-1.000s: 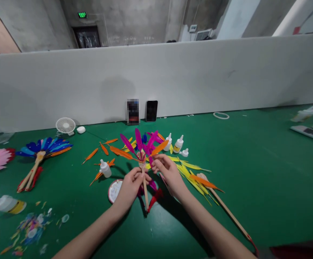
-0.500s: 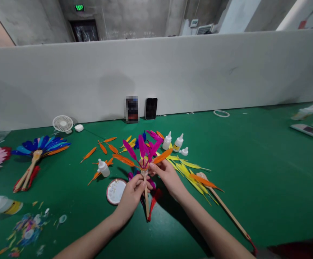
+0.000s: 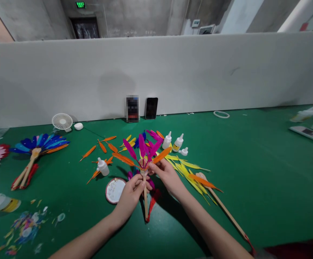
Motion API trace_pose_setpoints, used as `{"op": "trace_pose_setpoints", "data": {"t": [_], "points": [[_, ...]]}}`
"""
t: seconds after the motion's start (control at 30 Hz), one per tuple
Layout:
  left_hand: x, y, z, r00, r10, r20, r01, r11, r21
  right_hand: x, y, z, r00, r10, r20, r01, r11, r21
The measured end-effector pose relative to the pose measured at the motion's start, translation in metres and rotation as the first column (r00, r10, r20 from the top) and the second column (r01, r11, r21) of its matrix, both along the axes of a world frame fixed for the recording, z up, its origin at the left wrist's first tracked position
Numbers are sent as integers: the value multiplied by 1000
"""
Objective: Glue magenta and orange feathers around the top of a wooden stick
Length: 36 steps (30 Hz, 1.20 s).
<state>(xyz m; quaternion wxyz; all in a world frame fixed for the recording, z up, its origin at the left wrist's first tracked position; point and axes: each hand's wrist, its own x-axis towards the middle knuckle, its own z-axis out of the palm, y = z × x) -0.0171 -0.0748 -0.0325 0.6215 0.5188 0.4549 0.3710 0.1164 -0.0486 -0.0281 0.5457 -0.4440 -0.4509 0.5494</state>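
Observation:
A wooden-handled feather fan (image 3: pixel 145 198) stands upright at the centre, with magenta feathers (image 3: pixel 141 145) in its middle and an orange one on each side. My left hand (image 3: pixel 133 189) is closed round its handle just under the head. My right hand (image 3: pixel 165 174) pinches the base of the right orange feather (image 3: pixel 162 154) at the fan's head. Behind the handle, purple feathers and a red tassel (image 3: pixel 153 203) are partly hidden. Left of my left hand lies a round white dish (image 3: pixel 115 190) with small beads.
Glue bottles (image 3: pixel 167 140) stand behind the fan, another (image 3: pixel 102 167) to the left. Yellow feathers (image 3: pixel 191 176) and a wooden stick (image 3: pixel 226 208) lie right. A blue feather fan (image 3: pixel 39 145), small fan (image 3: pixel 62 122) and scraps (image 3: pixel 27 226) are left. Two phones lean on the white partition (image 3: pixel 199 72).
The right orange feather has tilted up slightly and shifted a little left with my right hand. The view has moved slightly; both hands keep their hold.

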Motion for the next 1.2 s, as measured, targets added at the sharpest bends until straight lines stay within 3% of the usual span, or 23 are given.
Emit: {"op": "trace_pose_setpoints", "data": {"t": [0.23,0.9,1.2], "points": [[0,-1,2,1000,2,2,-2,1000,9,0,0,-2,999,-36,-4,36,999,34],[1,-1,4,1000,10,8,-10,1000,-20,0,-1,-1,998,11,-63,-9,1000,20],[1,-1,3,1000,10,-2,-10,1000,-11,-1,-1,-1,1000,-25,14,24,999,43]]}}
